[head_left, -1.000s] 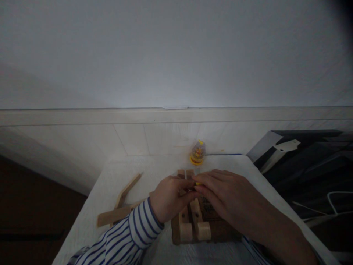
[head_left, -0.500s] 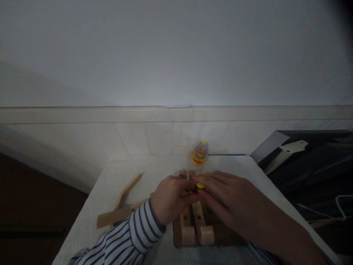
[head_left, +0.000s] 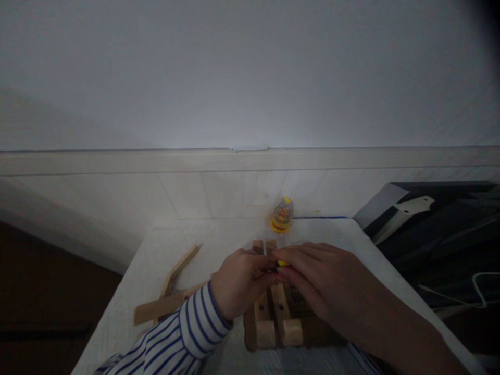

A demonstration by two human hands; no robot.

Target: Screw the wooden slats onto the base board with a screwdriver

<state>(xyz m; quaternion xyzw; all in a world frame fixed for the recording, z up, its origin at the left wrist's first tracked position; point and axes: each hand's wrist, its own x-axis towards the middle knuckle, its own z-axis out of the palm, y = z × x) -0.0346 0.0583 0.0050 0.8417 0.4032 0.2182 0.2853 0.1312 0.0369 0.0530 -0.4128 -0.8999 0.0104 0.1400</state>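
Note:
My left hand (head_left: 239, 281) and my right hand (head_left: 318, 281) meet fingertip to fingertip over a wooden assembly (head_left: 273, 317) of two light slats on a darker board. Between the fingertips shows a small yellow thing (head_left: 283, 263), pinched by my right hand. My left hand's fingers are curled closed beside it; what they hold is hidden. The left sleeve is striped blue and white.
Loose wooden pieces (head_left: 172, 291) lie crossed on the white table (head_left: 164, 245) to the left. A small yellow and clear container (head_left: 282, 215) stands at the table's far edge by the pale panelled wall. Dark equipment and a white cable (head_left: 449, 234) lie right.
Both hands stay together over the wooden assembly with only slight shifts. The yellow thing between the fingertips showed more half a second ago than now.

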